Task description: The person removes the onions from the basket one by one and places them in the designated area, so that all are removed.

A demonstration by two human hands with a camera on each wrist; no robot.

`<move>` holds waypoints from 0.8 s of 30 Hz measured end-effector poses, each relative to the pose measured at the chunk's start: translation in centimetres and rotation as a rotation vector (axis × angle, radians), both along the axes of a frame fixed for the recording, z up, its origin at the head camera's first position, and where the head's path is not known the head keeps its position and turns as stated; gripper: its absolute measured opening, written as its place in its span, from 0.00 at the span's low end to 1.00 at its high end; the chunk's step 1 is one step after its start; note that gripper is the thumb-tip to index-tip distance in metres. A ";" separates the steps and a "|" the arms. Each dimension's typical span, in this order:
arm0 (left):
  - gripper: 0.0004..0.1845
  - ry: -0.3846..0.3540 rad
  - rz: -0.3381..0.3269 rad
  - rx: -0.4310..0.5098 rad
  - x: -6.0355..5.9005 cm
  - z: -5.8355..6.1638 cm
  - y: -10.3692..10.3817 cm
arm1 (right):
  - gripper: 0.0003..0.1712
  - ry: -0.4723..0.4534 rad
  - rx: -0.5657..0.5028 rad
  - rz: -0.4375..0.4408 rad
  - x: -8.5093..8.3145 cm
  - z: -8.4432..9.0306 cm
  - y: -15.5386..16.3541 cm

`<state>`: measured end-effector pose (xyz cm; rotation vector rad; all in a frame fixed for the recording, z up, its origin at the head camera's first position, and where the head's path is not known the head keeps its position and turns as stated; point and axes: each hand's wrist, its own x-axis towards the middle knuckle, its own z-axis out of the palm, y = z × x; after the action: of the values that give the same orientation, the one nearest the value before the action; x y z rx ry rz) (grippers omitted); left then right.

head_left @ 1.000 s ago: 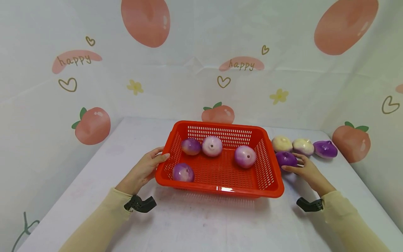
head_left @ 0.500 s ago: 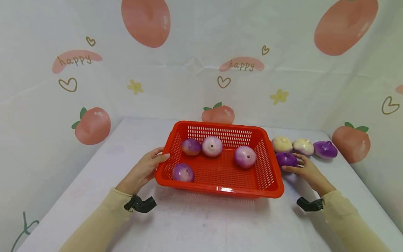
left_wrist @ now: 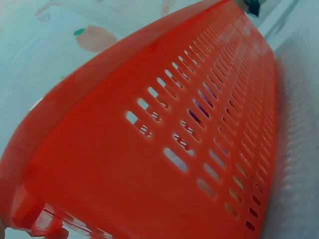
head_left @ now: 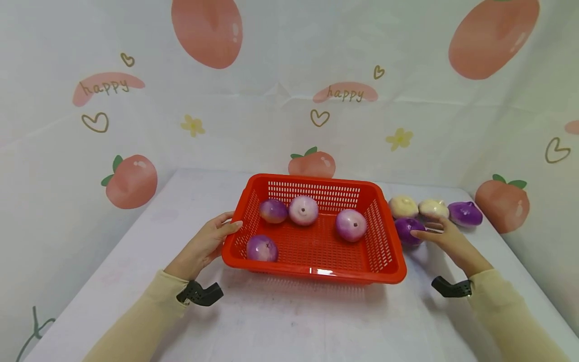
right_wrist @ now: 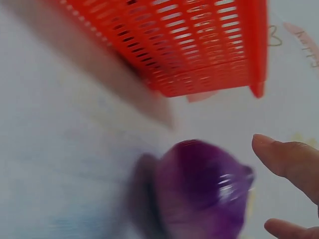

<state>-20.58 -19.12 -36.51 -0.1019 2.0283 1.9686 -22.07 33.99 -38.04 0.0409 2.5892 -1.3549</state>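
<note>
The left hand rests open-fingered against the red basket wall, seemingly steadying it; the right hand, fingers spread and holding nothing, hovers at the dark purple onion on the surface beside the basket

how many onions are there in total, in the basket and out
8: four inside the red basket, at; four on the table right of it, at.
</note>
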 end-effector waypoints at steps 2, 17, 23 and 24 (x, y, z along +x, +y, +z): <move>0.31 0.003 -0.003 -0.002 0.0 0.1 0.0 | 0.53 0.021 -0.011 -0.003 -0.2 1.1 -0.1; 0.31 -0.005 -0.007 -0.008 0.1 0.1 -0.1 | 0.44 0.178 -0.187 0.138 -1.9 10.0 -7.8; 0.31 0.001 -0.013 -0.004 0.1 0.2 -0.1 | 0.41 0.168 -0.178 0.248 -3.0 9.8 -12.2; 0.31 0.000 -0.014 -0.004 0.1 0.3 -0.1 | 0.41 0.164 -0.166 0.260 -3.4 9.5 -12.7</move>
<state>-20.45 -19.18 -36.25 -0.0885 2.0270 1.9560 -25.43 21.30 -28.57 -0.4346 2.4885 -1.5209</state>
